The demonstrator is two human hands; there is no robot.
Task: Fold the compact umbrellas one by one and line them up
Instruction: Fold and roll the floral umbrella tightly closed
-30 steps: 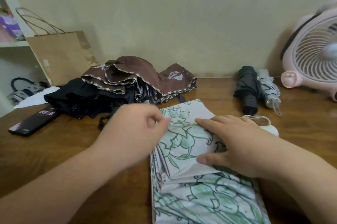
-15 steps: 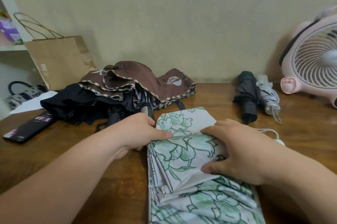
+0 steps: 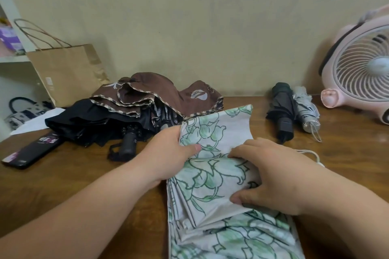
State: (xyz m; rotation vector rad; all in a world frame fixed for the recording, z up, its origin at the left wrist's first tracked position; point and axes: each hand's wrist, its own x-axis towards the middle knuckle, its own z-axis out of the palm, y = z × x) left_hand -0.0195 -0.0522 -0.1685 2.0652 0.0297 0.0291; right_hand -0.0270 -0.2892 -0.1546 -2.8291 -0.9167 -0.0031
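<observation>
Umbrella (image 3: 210,192) with green flowers lies lengthwise near-to-far, left hand (image 3: 168,154) pinching its edge, right hand (image 3: 275,176) clasping it.

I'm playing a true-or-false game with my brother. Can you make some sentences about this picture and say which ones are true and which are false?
1. The left hand and the right hand both hold the green-flowered umbrella. True.
2. The fan is blue. False: it is pink.
3. A folded dark umbrella and a folded silver umbrella lie side by side near the fan. True.
4. The brown umbrella is rolled up tight. False: it lies loose on the black umbrella.
5. The paper bag lies flat. False: it stands upright by the wall.
</observation>
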